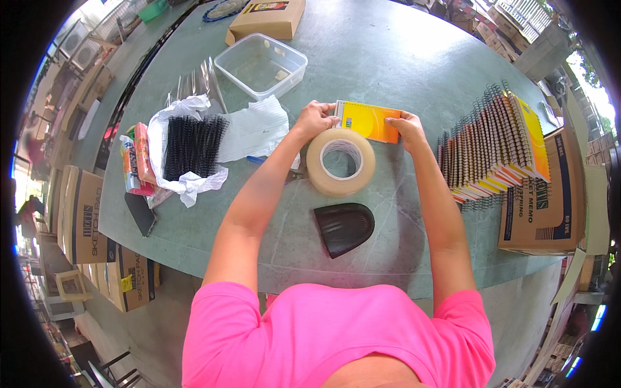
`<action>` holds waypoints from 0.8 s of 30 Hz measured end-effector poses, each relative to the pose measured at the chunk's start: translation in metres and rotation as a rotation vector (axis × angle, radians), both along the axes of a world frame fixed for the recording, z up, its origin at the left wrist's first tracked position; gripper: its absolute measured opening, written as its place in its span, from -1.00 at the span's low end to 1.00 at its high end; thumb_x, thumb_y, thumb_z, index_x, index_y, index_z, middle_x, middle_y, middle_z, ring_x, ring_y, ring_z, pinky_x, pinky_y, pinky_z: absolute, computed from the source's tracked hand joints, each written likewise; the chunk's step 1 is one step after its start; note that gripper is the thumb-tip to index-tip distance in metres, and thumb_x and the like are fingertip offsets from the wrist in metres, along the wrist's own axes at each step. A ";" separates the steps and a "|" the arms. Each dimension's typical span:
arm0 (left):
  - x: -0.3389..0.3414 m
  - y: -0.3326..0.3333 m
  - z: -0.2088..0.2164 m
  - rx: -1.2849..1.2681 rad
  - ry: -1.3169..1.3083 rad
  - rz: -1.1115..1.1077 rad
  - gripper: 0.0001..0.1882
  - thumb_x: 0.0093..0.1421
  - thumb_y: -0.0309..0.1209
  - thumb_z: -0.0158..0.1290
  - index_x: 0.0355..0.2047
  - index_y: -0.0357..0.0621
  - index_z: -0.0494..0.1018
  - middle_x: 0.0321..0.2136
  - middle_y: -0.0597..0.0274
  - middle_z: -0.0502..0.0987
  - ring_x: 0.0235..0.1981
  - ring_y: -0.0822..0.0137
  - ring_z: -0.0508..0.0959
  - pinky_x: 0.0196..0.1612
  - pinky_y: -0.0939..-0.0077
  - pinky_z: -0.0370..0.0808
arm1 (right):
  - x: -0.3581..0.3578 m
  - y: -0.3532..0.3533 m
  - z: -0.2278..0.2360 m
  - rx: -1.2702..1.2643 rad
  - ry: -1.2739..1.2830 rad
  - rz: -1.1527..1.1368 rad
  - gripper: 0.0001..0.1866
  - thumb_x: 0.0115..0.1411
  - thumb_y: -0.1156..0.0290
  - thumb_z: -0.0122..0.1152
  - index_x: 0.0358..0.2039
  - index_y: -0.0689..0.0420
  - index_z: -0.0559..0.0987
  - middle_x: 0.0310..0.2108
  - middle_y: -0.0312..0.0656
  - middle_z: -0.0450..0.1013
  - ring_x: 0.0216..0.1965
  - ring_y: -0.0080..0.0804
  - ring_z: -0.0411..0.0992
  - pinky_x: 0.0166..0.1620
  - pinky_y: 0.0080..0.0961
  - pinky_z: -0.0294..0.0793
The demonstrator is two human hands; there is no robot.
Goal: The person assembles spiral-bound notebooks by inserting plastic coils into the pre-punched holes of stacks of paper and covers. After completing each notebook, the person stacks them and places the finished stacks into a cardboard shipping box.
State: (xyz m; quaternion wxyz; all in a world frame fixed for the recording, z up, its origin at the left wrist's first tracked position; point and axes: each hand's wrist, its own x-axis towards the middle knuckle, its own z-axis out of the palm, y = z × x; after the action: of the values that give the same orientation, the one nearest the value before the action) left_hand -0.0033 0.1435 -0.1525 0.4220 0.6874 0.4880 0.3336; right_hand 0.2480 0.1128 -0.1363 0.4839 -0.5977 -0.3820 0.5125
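A small yellow and orange notepad with a row of punched holes along its far edge lies between my hands at the middle of the table. My left hand grips its left end, thumb toward the near side. At the opposite end my right hand pinches the pad's right edge, thumb on the cover. Just in front of the pad sits a large roll of clear tape, close to my left wrist. Nearer to me is a dark, rounded plastic piece.
Black spiral coils lie on white wrapping at left, beside a dark phone-like slab. Behind stand a clear plastic tub and a brown box. Spiral-bound notepads are stacked at right, next to a carton.
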 end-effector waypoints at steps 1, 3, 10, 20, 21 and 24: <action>0.000 0.001 -0.002 -0.002 0.021 0.016 -0.45 -0.13 -0.35 0.26 -0.09 -0.25 0.45 -0.41 0.17 0.46 -0.47 0.40 0.51 -0.31 0.51 0.47 | 0.000 0.001 -0.001 0.009 0.008 0.002 -0.73 -0.04 0.62 0.15 -0.25 0.32 0.51 -0.35 -0.09 0.50 -0.38 -0.39 0.49 -0.25 -0.50 0.48; 0.001 0.004 -0.004 -0.007 0.064 0.046 -0.39 -0.19 -0.30 0.31 -0.08 -0.21 0.44 -0.39 0.12 0.47 -0.42 0.34 0.52 -0.27 0.47 0.48 | 0.003 0.001 -0.003 0.029 0.120 0.013 -0.73 -0.03 0.63 0.13 -0.24 0.34 0.49 -0.34 -0.08 0.50 -0.37 -0.37 0.49 -0.24 -0.47 0.49; 0.009 0.005 0.007 0.012 0.186 0.076 -0.26 -0.26 -0.22 0.36 -0.02 -0.13 0.38 -0.38 0.10 0.47 -0.36 0.27 0.51 -0.25 0.44 0.47 | 0.011 -0.006 -0.012 0.020 0.250 -0.008 -0.75 0.00 0.64 0.15 -0.24 0.38 0.46 -0.32 -0.06 0.48 -0.36 -0.34 0.49 -0.25 -0.41 0.52; 0.014 0.015 0.011 0.254 0.350 -0.071 -0.29 -0.22 -0.22 0.32 0.01 -0.02 0.38 -0.23 -0.01 0.42 -0.13 0.16 0.44 -0.08 0.35 0.40 | 0.004 -0.013 -0.018 0.120 0.100 -0.111 -0.78 0.00 0.65 0.17 -0.28 0.33 0.46 -0.36 -0.09 0.48 -0.39 -0.39 0.48 -0.29 -0.45 0.52; 0.016 0.014 0.010 0.313 0.358 -0.088 -0.29 -0.23 -0.22 0.32 0.00 -0.03 0.38 -0.21 -0.03 0.41 -0.10 0.13 0.43 -0.04 0.33 0.38 | 0.004 -0.014 -0.018 0.130 0.101 -0.116 -0.78 0.00 0.65 0.17 -0.28 0.33 0.46 -0.36 -0.09 0.48 -0.39 -0.39 0.48 -0.29 -0.45 0.52; 0.009 0.020 -0.002 0.367 0.246 0.086 -0.32 -0.25 -0.25 0.32 -0.03 -0.04 0.41 -0.17 -0.09 0.37 -0.03 0.08 0.38 0.04 0.31 0.33 | -0.006 -0.013 -0.016 0.137 0.136 -0.106 -0.78 0.00 0.66 0.16 -0.28 0.33 0.46 -0.36 -0.10 0.48 -0.38 -0.40 0.47 -0.29 -0.47 0.51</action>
State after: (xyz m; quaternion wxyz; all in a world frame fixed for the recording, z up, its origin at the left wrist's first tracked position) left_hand 0.0055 0.1634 -0.1547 0.2127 0.7666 0.4959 0.3480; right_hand 0.2424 0.0994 -0.1528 0.5748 -0.5464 -0.3506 0.4982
